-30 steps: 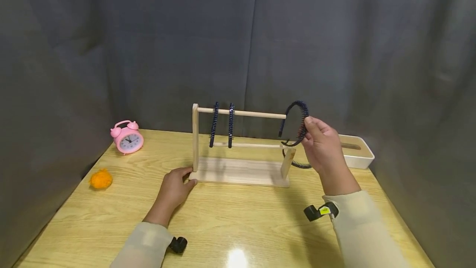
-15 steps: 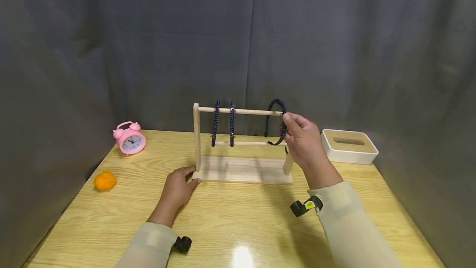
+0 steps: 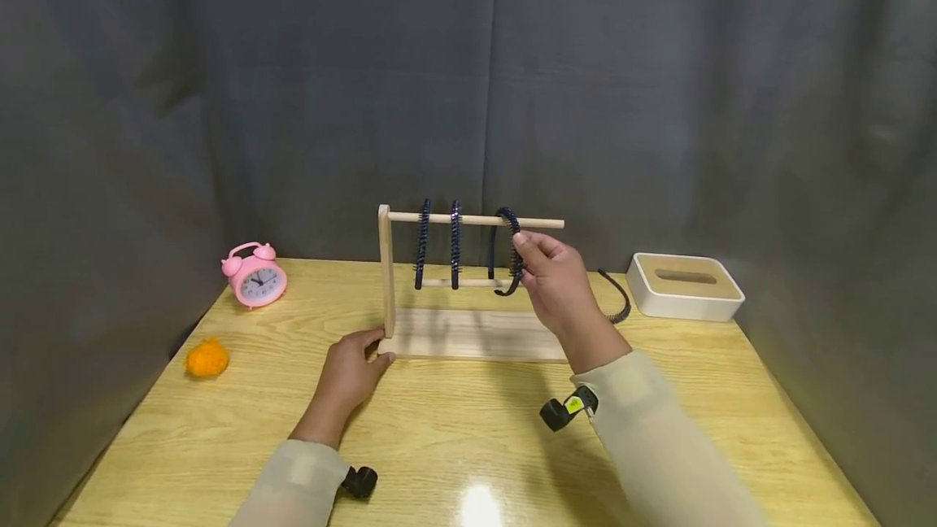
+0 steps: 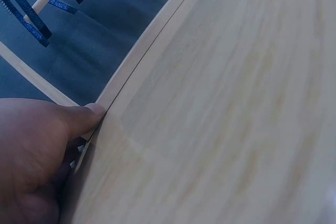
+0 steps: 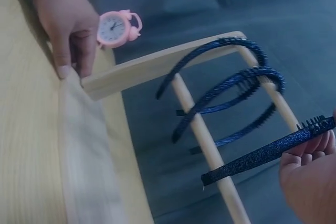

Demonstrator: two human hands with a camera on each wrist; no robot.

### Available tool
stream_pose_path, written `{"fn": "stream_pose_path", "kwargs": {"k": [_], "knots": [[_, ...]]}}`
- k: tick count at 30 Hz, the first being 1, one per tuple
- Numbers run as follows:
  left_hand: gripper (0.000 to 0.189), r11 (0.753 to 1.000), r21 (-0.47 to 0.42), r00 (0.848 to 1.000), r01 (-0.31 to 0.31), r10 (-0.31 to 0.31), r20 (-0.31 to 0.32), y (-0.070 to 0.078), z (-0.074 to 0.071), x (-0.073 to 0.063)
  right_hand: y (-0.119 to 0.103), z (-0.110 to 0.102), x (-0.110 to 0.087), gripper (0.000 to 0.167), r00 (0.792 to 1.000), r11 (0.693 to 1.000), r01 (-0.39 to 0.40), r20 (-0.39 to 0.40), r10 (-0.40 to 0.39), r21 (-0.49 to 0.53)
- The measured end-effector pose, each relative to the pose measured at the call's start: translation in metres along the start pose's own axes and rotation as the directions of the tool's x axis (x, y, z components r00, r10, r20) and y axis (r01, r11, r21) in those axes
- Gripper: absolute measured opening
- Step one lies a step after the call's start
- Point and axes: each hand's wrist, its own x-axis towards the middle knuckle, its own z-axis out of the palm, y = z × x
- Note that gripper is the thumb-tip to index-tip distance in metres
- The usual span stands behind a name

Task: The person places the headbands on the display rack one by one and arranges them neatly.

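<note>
A wooden headband rack stands on the table, with an upper dowel and a lower dowel. Two dark blue toothed headbands hang toward its left end. My right hand pinches a third glittery blue headband by its side, looped over the upper dowel right of those two. In the right wrist view one tip of this headband lies against the lower dowel. My left hand grips the left corner of the rack's base, thumb at the front edge. My right forearm hides the base's right end.
Behind my right wrist another dark headband lies on the table, partly hidden. A white tissue box with a wooden top stands at the back right. At the left are a pink alarm clock and an orange pompom.
My right hand has moved left, carrying the headband from the upper dowel's free right end to along the dowel. My left hand has stayed at the base corner.
</note>
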Motion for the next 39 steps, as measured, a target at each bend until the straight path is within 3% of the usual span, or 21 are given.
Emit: {"fn": "stream_pose_path", "kwargs": {"k": [4,20,32,39], "knots": [[0.046,1.000,-0.011,1.000,-0.001,0.001,-0.006,-0.002,0.001,0.000,0.009,0.008,0.005,0.041,1.000,0.999,-0.019,-0.012,0.019,-0.043],[0.048,1.000,-0.020,1.000,0.013,-0.014,-0.003,-0.001,-0.001,0.000,0.014,0.018,0.023,0.039,0.994,0.997,-0.021,-0.106,0.014,-0.070],[0.046,1.000,-0.009,1.000,0.008,-0.008,-0.006,-0.002,0.001,0.001,0.015,0.013,0.024,0.040,0.995,0.995,-0.019,-0.104,0.009,-0.095],[0.045,1.000,0.000,1.000,-0.003,0.003,-0.009,-0.003,0.001,0.001,0.019,0.008,0.021,0.032,0.996,0.999,-0.001,-0.092,-0.004,-0.050]]}}
